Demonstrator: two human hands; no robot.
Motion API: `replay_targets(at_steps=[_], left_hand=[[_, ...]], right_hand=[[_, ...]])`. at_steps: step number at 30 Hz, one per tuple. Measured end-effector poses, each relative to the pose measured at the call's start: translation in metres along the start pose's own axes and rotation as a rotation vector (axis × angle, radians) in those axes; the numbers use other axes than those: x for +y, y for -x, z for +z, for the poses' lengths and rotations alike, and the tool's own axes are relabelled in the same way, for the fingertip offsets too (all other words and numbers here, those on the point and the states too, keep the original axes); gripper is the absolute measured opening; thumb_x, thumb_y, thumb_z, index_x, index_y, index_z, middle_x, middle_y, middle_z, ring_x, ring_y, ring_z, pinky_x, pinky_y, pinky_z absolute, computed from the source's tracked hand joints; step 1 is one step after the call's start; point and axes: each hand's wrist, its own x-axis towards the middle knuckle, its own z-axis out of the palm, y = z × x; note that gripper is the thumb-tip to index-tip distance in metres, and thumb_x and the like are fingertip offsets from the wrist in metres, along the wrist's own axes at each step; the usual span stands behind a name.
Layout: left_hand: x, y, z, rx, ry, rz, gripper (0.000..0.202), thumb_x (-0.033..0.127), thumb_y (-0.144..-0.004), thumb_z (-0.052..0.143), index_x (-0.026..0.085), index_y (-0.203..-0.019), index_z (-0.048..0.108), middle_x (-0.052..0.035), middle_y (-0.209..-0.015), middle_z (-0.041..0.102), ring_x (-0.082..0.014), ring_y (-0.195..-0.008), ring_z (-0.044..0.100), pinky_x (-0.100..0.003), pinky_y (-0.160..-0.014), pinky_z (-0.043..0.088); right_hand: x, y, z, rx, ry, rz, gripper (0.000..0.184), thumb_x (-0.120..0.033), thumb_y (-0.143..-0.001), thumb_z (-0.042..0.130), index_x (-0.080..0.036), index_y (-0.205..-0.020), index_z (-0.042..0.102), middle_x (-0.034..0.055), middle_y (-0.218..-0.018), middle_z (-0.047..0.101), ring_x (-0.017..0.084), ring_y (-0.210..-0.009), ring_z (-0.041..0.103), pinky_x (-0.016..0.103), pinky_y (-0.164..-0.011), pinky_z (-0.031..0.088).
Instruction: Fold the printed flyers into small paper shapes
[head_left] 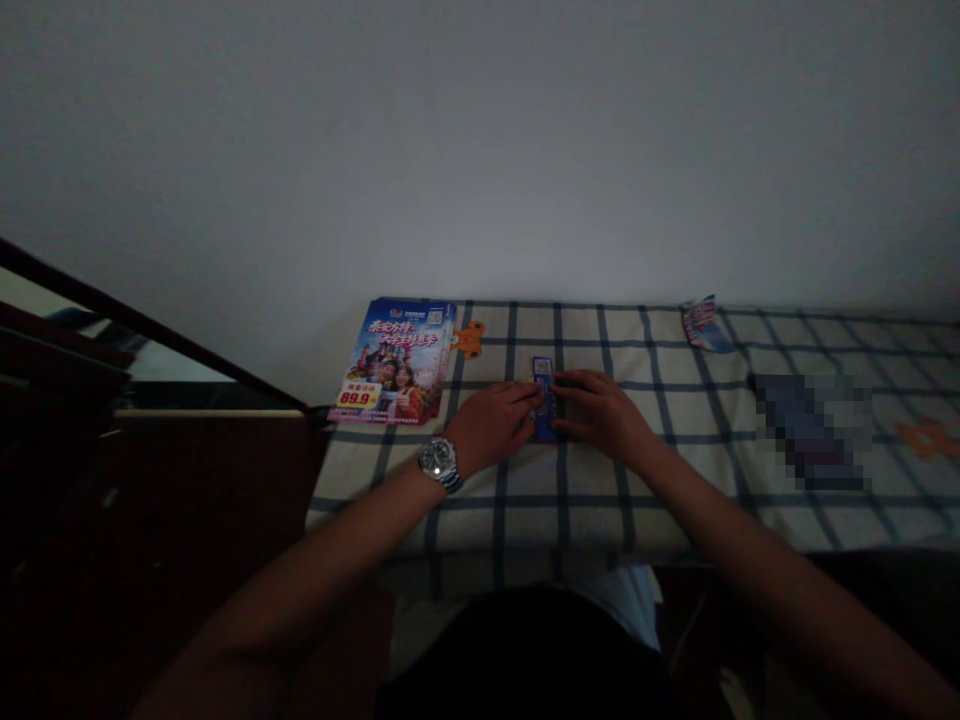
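the middle of the folded blue strip (548, 405) is partly covered by fingertips, so most of its print is hard to read; only a square code at its far end shows clearly. a pixelated patch masks the dark flat object (810, 430) off to the right, and i cannot tell what it is. the room is dim, and the floor on the left sinks into shadow. both forearms run toward the lower part of the view, the right one cut off by the edge.

the strip lies on the checked cloth (592, 505), between the two hands. the left hand (491, 425) has its fingers stretched out together, tips resting on the strip's left side — whether the thumb closes that grip, i cannot tell. the right hand (604, 415) has a partly open grip, thumb and fingers spread apart, their tips touching the strip's right edge.

there is one strip, one wristwatch (439, 460) on the left wrist, and one stack of flyers (401, 350) near the wall, its top sheet marked 89.9 — the sheets beneath cannot be counted. one bent piece of paper (705, 326) sits farther right, and two orange bear prints (469, 341) show on the cloth.
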Motion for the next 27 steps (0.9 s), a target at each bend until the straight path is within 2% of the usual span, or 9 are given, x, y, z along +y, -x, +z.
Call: replay_targets(at_steps=[6, 12, 19, 24, 27], left_hand=[[-0.0015, 0.0001, 0.0008, 0.002, 0.006, 0.001, 0.040, 0.020, -0.095, 0.053, 0.016, -0.134, 0.063, -0.0091, -0.144, 0.061, -0.0233, -0.128, 0.060, -0.042, -0.111, 0.049], [-0.0015, 0.0005, 0.0003, 0.025, 0.021, 0.013, 0.040, 0.019, -0.095, 0.054, 0.017, -0.134, 0.063, -0.0091, -0.142, 0.062, -0.0242, -0.127, 0.061, -0.044, -0.110, 0.051], [-0.0031, 0.0009, 0.0010, 0.003, 0.020, 0.017, 0.041, 0.019, -0.095, 0.054, 0.015, -0.134, 0.063, -0.0110, -0.143, 0.061, -0.0236, -0.127, 0.060, -0.044, -0.111, 0.050], [-0.0036, 0.0008, 0.0014, 0.020, 0.005, 0.018, 0.040, 0.019, -0.095, 0.053, 0.016, -0.134, 0.063, -0.0089, -0.143, 0.061, -0.0234, -0.128, 0.060, -0.043, -0.112, 0.049], [-0.0034, 0.0004, 0.0006, 0.025, -0.001, 0.023, 0.039, 0.019, -0.095, 0.054, 0.016, -0.133, 0.064, -0.0086, -0.141, 0.063, -0.0239, -0.126, 0.060, -0.044, -0.110, 0.050]], right_hand=[[-0.0009, 0.0054, -0.0004, -0.035, -0.008, -0.011, 0.068, -0.040, -0.079, 0.083, -0.028, -0.141, 0.059, 0.0112, -0.147, 0.056, 0.036, -0.136, 0.051, 0.060, -0.112, 0.046], [0.0027, 0.0068, 0.0012, -0.043, -0.016, -0.012, 0.072, -0.043, -0.075, 0.086, -0.029, -0.141, 0.059, 0.0119, -0.146, 0.057, 0.037, -0.137, 0.049, 0.062, -0.112, 0.044], [0.0023, 0.0055, -0.0001, -0.021, -0.017, -0.034, 0.071, -0.047, -0.076, 0.085, -0.025, -0.138, 0.060, 0.0136, -0.144, 0.058, 0.036, -0.136, 0.050, 0.058, -0.113, 0.045], [0.0018, 0.0065, -0.0016, -0.023, -0.022, -0.050, 0.070, -0.050, -0.079, 0.082, -0.025, -0.140, 0.058, 0.0132, -0.145, 0.057, 0.036, -0.136, 0.050, 0.059, -0.113, 0.044], [0.0016, 0.0043, -0.0022, -0.021, -0.015, -0.047, 0.060, -0.048, -0.085, 0.076, -0.025, -0.138, 0.060, 0.0118, -0.143, 0.059, 0.034, -0.135, 0.051, 0.057, -0.112, 0.045]])
